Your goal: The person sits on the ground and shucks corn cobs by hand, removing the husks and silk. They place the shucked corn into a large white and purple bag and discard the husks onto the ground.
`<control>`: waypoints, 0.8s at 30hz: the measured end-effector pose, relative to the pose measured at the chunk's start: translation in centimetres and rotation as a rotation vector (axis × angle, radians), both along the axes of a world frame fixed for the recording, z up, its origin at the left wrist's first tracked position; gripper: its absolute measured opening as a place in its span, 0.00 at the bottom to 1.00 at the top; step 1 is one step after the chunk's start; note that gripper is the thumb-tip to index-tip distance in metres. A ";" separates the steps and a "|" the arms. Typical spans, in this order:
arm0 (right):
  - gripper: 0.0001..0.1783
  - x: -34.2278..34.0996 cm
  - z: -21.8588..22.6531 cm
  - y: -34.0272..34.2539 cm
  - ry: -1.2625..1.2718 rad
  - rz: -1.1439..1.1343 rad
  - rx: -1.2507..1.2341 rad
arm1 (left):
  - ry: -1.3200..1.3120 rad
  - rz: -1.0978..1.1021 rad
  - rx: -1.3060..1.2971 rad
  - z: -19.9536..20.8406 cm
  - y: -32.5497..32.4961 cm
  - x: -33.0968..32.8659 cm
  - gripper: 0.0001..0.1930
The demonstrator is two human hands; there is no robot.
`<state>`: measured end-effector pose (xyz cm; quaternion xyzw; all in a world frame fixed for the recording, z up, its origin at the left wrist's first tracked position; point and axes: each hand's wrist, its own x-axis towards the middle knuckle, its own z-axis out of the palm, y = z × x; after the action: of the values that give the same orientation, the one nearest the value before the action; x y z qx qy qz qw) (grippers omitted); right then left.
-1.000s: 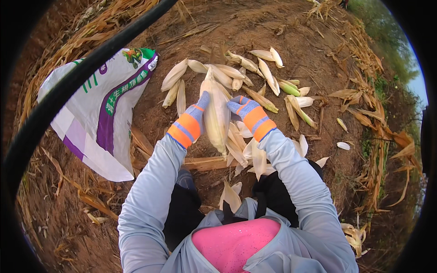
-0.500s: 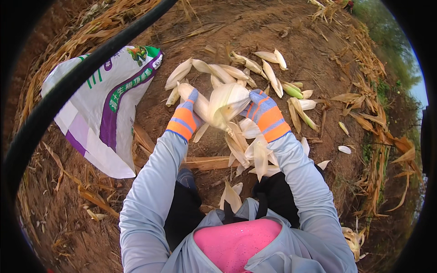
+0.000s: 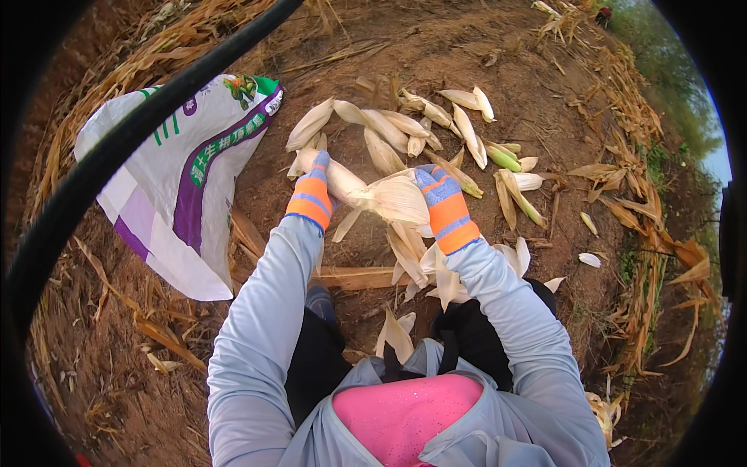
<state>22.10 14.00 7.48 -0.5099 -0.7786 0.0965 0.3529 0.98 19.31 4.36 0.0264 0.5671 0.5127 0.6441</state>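
Between my two gloved hands is a pale ear of corn [image 3: 341, 182] with its dry husk [image 3: 398, 199] peeled toward the right and fanned out. My left hand [image 3: 313, 191] is closed around the left part of the ear. On the other side, my right hand [image 3: 445, 204] is closed on the spread husk leaves; its fingertips are partly hidden. Just beyond my hands, several ears in pale husks [image 3: 383, 129] lie on the soil. Loose stripped husks [image 3: 408, 254] are scattered below my hands.
A white, purple and green sack [image 3: 222, 204] lies at the left. A greenish ear [image 3: 503, 159] rests at the right of the pile. Dry stalks and leaves [image 3: 640, 311] line the right side. A black cable-like strip [image 3: 156, 124] crosses the upper left.
The husk leaves have swung down and folded out to the right of the ear. My right hand has moved slightly down with them. My left hand keeps its hold.
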 end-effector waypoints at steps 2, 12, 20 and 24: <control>0.09 -2.8 1.0 -1.3 0.344 0.003 -0.291 | 0.212 0.017 -0.027 -3.2 1.0 -2.9 0.33; 0.17 1.8 0.0 -1.3 -0.452 0.055 -0.643 | 0.649 -0.025 0.108 -3.1 4.5 -9.5 0.40; 0.17 2.1 1.4 0.7 -0.060 -0.002 -0.546 | 0.107 -0.374 0.382 1.8 -1.3 -2.8 0.27; 0.16 2.1 0.4 1.4 -0.011 0.232 -0.416 | 0.074 -0.493 0.415 1.0 -2.5 0.2 0.24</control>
<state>24.20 15.44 7.83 -0.4794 -0.7972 0.2918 0.2224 1.13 16.78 5.32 0.3124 0.4501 0.4445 0.7087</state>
